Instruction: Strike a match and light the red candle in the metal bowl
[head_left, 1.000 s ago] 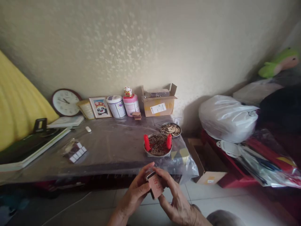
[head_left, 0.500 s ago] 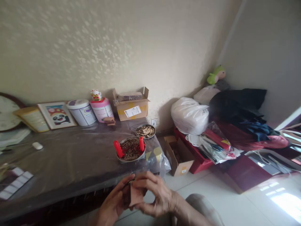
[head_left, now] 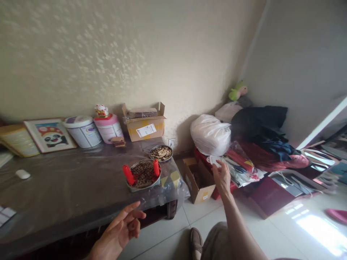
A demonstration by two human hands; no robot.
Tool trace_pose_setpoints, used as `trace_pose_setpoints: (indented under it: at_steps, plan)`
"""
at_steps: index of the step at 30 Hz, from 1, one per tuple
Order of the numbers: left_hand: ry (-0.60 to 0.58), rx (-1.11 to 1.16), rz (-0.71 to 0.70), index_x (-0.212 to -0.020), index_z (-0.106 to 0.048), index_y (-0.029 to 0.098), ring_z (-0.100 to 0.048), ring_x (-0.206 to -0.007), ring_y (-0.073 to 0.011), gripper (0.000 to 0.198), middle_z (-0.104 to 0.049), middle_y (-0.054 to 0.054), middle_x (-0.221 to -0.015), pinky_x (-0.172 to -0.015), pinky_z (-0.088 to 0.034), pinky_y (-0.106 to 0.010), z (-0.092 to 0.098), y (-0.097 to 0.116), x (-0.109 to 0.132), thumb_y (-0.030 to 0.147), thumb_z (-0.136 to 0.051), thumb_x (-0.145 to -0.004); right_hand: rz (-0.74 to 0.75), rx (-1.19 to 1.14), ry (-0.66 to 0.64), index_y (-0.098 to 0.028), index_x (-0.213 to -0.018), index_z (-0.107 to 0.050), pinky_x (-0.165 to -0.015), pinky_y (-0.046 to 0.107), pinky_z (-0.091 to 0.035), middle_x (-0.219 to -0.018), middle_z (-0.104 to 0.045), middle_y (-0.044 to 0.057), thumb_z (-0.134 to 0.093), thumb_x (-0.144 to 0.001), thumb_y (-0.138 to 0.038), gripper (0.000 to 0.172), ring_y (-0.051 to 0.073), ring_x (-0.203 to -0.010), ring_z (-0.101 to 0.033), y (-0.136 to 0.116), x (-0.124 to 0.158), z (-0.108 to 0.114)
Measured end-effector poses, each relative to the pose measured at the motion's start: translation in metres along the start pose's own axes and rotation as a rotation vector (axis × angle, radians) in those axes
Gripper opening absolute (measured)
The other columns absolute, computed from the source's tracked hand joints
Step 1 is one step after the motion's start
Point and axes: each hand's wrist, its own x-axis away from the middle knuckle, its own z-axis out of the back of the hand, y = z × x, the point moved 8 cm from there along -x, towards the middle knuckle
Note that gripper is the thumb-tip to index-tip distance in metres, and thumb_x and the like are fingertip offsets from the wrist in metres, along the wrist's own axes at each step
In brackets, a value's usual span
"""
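Note:
My left hand [head_left: 121, 227] is over the floor in front of the table, palm partly up. Its fingers are loosely curled and apart, with nothing in them. My right hand [head_left: 222, 175] is stretched out to the right, beside the open cardboard box [head_left: 206, 195] on the floor. Its fingertips overlap a white plastic item [head_left: 214, 160] in the view; whether they touch it I cannot tell. No object shows in its loosely spread fingers. Inside the cardboard box, brown contents are only dimly visible.
On the table [head_left: 67, 187] are a round tin [head_left: 145, 184] with red clips on its rim, a dish of small wooden sticks [head_left: 161, 153] and a taped carton [head_left: 146, 128]. A red bin [head_left: 199, 155], a white bag [head_left: 210, 135] and a maroon box [head_left: 273, 196] stand right.
My hands have parted. The small brown box they held no longer shows. My right hand has moved right to the cardboard box; my left has moved left and opened. The view has shifted right.

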Motion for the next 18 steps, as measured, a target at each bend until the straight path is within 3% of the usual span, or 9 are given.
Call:
trace_pose_setpoints:
  at_steps: [4, 7, 9, 12, 14, 16, 18]
  plan:
    - [0.026, 0.118, -0.108, -0.118, -0.065, 0.021, -0.058, -0.073, -0.0179, 0.041, -0.072, -0.012, -0.101, -0.069, -0.048, -0.032, 0.007, 0.02, -0.003, 0.039, -0.059, -0.082, 0.02, -0.087, -0.025, -0.015, -0.094, -0.065, -0.06, 0.03, -0.052, -0.069, -0.066, 0.006, -0.044, -0.085, -0.059, 0.049, 0.018, -0.059, -0.063, -0.024, 0.015, 0.007]
    - [0.07, 0.255, -0.214, -0.102, -0.072, 0.014, -0.057, -0.066, -0.0156, 0.032, -0.073, -0.012, -0.089, -0.062, -0.047, -0.029, 0.013, 0.04, -0.003, 0.029, -0.07, -0.074, 0.097, -0.203, -0.141, -0.018, -0.075, -0.065, -0.053, 0.028, -0.051, -0.066, -0.067, 0.006, -0.049, -0.08, -0.065, 0.05, 0.019, -0.056, -0.062, -0.048, 0.036, -0.002]
    - [0.138, 0.288, -0.332, -0.098, -0.072, 0.012, -0.055, -0.062, -0.0141, 0.03, -0.071, -0.011, -0.084, -0.057, -0.045, -0.027, 0.022, 0.059, 0.001, 0.029, -0.071, -0.073, 0.193, -0.229, -0.256, -0.021, -0.075, -0.068, -0.049, 0.027, -0.048, -0.066, -0.067, 0.006, -0.055, -0.079, -0.061, 0.043, 0.019, -0.054, -0.061, -0.072, 0.057, -0.018]
    - [0.256, 0.344, -0.48, -0.096, -0.071, 0.011, -0.052, -0.06, -0.0118, 0.024, -0.068, -0.01, -0.081, -0.054, -0.042, -0.025, 0.042, 0.085, 0.013, 0.025, -0.067, -0.077, 0.456, -0.318, -0.541, -0.024, -0.074, -0.066, -0.051, 0.026, -0.049, -0.062, -0.064, 0.003, -0.056, -0.084, -0.052, 0.032, 0.02, -0.057, -0.062, -0.133, 0.113, -0.053]
    - [0.34, 0.405, -0.574, -0.095, -0.07, 0.012, -0.052, -0.06, -0.0107, 0.022, -0.066, -0.007, -0.079, -0.053, -0.042, -0.023, 0.058, 0.097, 0.026, 0.023, -0.067, -0.076, 0.605, -0.342, -0.824, -0.024, -0.081, -0.067, -0.056, 0.024, -0.05, -0.071, -0.067, 0.003, -0.053, -0.089, -0.043, 0.025, 0.018, -0.063, -0.064, -0.181, 0.166, -0.081]
    - [0.425, 0.472, -0.651, -0.093, -0.069, 0.012, -0.052, -0.058, -0.0095, 0.02, -0.065, -0.005, -0.077, -0.052, -0.042, -0.022, 0.075, 0.105, 0.041, 0.021, -0.067, -0.075, 0.734, -0.391, -0.994, -0.023, -0.085, -0.067, -0.06, 0.024, -0.051, -0.072, -0.068, 0.002, -0.047, -0.093, -0.038, 0.026, 0.016, -0.064, -0.064, -0.231, 0.213, -0.103]
    - [0.524, 0.533, -0.705, -0.088, -0.069, 0.013, -0.051, -0.055, -0.0079, 0.015, -0.064, -0.003, -0.073, -0.05, -0.042, -0.02, 0.094, 0.107, 0.054, 0.017, -0.067, -0.073, 0.814, -0.405, -1.072, -0.022, -0.089, -0.067, -0.066, 0.024, -0.051, -0.079, -0.07, 0.002, -0.046, -0.095, -0.034, 0.025, 0.016, -0.069, -0.066, -0.275, 0.243, -0.129]
